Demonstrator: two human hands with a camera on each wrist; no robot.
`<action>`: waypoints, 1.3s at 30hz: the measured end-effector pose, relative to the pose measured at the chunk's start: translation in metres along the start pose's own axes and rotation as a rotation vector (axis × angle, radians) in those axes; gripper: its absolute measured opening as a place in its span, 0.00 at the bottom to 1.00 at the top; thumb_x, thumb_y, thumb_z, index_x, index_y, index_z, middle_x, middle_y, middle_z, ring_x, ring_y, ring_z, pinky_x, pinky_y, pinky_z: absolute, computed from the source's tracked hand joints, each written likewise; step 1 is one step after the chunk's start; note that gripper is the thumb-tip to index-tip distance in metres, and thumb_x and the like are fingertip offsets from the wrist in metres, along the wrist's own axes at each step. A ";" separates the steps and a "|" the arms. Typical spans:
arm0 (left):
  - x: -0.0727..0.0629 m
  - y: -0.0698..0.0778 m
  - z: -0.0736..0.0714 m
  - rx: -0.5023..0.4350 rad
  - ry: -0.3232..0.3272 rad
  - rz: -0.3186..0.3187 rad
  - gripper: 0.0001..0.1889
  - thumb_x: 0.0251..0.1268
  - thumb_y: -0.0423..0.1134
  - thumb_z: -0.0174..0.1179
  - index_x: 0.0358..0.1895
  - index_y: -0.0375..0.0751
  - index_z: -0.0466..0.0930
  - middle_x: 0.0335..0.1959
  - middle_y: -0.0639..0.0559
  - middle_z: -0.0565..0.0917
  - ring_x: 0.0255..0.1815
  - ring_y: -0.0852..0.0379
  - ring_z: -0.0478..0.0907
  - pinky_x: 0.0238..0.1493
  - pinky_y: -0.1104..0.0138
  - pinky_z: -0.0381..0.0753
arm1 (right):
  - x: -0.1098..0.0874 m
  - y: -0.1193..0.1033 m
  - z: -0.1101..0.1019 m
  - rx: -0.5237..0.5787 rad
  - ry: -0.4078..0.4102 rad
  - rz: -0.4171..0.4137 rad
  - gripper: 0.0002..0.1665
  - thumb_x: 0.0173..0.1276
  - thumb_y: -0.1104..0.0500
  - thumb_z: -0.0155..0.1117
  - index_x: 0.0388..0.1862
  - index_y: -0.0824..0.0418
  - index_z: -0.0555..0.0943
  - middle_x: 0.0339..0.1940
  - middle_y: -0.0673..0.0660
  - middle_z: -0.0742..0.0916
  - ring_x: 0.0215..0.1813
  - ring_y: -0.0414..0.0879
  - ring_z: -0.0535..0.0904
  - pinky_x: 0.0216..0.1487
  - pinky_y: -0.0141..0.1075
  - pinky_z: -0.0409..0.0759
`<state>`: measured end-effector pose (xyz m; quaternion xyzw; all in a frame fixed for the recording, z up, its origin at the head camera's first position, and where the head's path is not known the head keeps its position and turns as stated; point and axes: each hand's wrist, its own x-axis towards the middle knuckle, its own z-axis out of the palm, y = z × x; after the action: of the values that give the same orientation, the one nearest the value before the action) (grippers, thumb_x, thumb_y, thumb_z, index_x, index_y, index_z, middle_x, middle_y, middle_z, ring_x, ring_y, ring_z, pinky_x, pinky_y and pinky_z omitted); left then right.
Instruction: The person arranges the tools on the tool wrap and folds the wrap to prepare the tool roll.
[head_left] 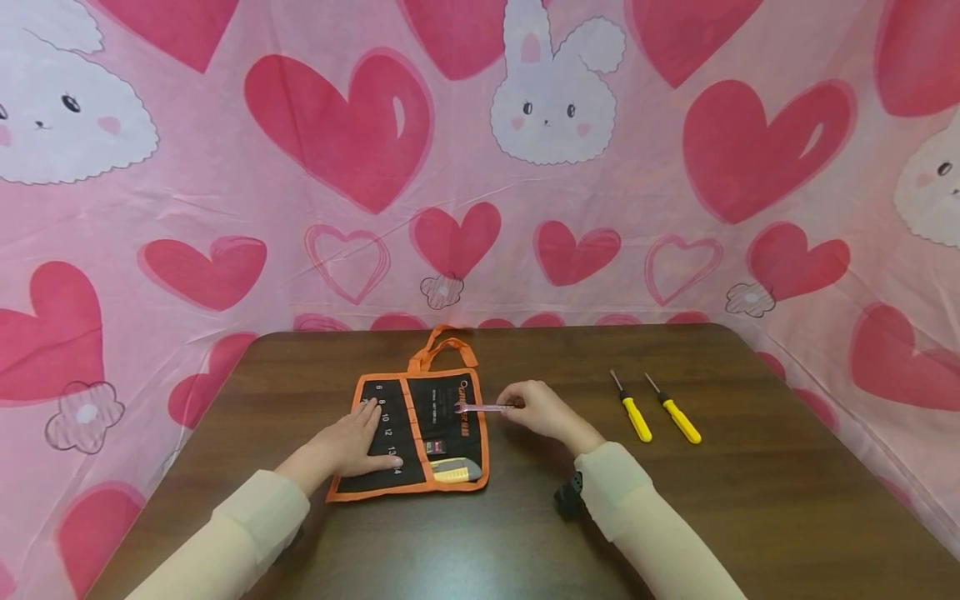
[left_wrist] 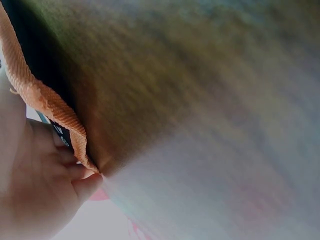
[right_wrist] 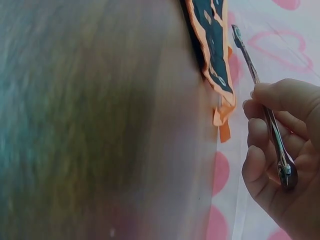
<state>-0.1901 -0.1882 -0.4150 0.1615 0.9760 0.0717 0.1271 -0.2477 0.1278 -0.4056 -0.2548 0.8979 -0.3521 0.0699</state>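
A black tool pouch (head_left: 442, 398) with orange edging and printed numbers lies unfolded on the table. On its numbered left half rests my left hand (head_left: 348, 442), fingers stretched out and thumb spread. My right hand (head_left: 542, 412) pinches a shiny double-ended wrench (head_left: 480, 407) between thumb and fingers, its open end over the pouch's right edge. In the right wrist view the wrench (right_wrist: 271, 125) runs across the palm, apart from the pouch (right_wrist: 215, 50). The pouch's orange edge (left_wrist: 57, 110) partly hides the left hand (left_wrist: 40, 185) in the left wrist view.
A yellow utility knife (head_left: 456, 472) and a small dark-and-red item (head_left: 435, 447) sit in the pouch's right half. Two yellow-handled screwdrivers (head_left: 636, 417) (head_left: 681, 422) lie to the right on the brown table (head_left: 750, 500). Orange straps (head_left: 450, 346) extend toward the back edge, before a heart-patterned cloth.
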 end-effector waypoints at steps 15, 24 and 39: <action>0.003 -0.001 0.002 0.011 -0.010 -0.015 0.56 0.48 0.73 0.52 0.67 0.26 0.53 0.69 0.32 0.52 0.68 0.36 0.50 0.63 0.47 0.57 | 0.012 -0.018 0.022 -0.068 -0.074 -0.056 0.03 0.62 0.63 0.63 0.34 0.58 0.84 0.27 0.46 0.82 0.29 0.40 0.74 0.32 0.32 0.76; 0.004 -0.002 0.002 0.008 -0.007 -0.022 0.57 0.47 0.73 0.53 0.67 0.26 0.54 0.69 0.32 0.53 0.68 0.36 0.51 0.62 0.47 0.57 | 0.014 -0.022 0.028 -0.092 -0.102 -0.080 0.06 0.62 0.63 0.63 0.37 0.59 0.84 0.32 0.48 0.84 0.31 0.39 0.75 0.36 0.32 0.77; 0.000 0.001 0.000 0.011 -0.001 -0.007 0.56 0.48 0.72 0.54 0.67 0.25 0.54 0.68 0.31 0.54 0.67 0.35 0.52 0.61 0.47 0.58 | 0.021 -0.028 0.033 -0.150 -0.137 -0.123 0.06 0.62 0.63 0.63 0.36 0.58 0.85 0.30 0.46 0.83 0.30 0.38 0.75 0.35 0.29 0.76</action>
<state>-0.1902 -0.1873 -0.4150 0.1588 0.9769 0.0657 0.1271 -0.2446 0.0797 -0.4105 -0.3372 0.8976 -0.2694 0.0900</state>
